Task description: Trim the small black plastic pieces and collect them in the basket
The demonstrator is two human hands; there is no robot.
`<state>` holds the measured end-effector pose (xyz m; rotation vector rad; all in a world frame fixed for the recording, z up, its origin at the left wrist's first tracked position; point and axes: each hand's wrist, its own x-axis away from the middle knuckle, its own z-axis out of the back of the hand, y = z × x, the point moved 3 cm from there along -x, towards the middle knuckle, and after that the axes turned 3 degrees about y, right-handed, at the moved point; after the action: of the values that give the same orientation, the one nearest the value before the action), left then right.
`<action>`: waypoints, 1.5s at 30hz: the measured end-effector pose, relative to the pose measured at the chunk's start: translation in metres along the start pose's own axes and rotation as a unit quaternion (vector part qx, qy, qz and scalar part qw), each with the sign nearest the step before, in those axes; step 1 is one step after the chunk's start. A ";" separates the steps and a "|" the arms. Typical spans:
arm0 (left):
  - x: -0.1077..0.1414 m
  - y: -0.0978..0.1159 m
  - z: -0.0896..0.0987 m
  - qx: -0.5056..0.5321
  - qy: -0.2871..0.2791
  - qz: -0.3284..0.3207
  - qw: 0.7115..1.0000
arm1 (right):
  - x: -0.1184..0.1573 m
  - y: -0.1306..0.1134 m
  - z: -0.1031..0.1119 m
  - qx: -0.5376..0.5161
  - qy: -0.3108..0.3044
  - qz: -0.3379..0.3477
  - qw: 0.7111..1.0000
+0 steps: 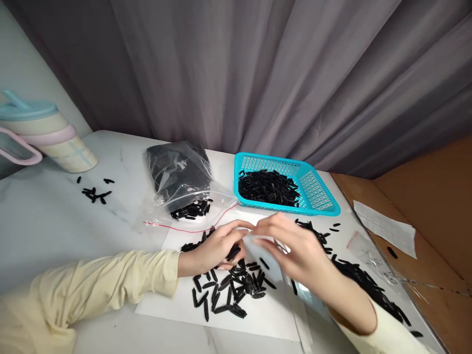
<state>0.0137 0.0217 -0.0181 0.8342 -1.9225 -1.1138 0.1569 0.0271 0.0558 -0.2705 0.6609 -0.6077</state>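
Small, slender black pieces [230,287], ridged and blunt-ended, lie scattered over a white paper sheet [177,307]. My left hand [217,246] is closed around several of these pieces, which show between its fingers above the sheet. Its fingertips meet those of my right hand [295,243], whose thumb and fingers come together in a pinch. What the pinch holds, if anything, is too small to tell. Beneath my right hand lies a clear plastic bag [306,293], partly hidden by the wrist.
Behind my hands stand a turquoise basket [322,196] with many black pieces and a zip bag [180,172] of the same. More pieces [365,280] lie at the right, a small group [96,194] at the left. A tumbler [70,147] stands far left; a paper slip [387,228] lies right.
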 end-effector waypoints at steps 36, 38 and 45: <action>-0.001 -0.005 0.000 -0.120 -0.016 -0.009 0.993 | 0.045 -0.031 -0.044 -0.035 0.031 0.005 0.999; -0.001 -0.006 -0.001 -0.085 -0.023 0.002 0.996 | 0.049 -0.026 -0.040 -0.059 0.068 -0.035 0.995; 0.001 -0.002 -0.003 -0.066 -0.042 -0.003 0.997 | 0.058 -0.007 -0.042 -0.094 0.140 -0.166 0.972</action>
<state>0.0160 0.0191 -0.0190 0.7307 -1.8935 -1.2823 0.1629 -0.0156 -0.0020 -0.4833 0.9588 -0.9161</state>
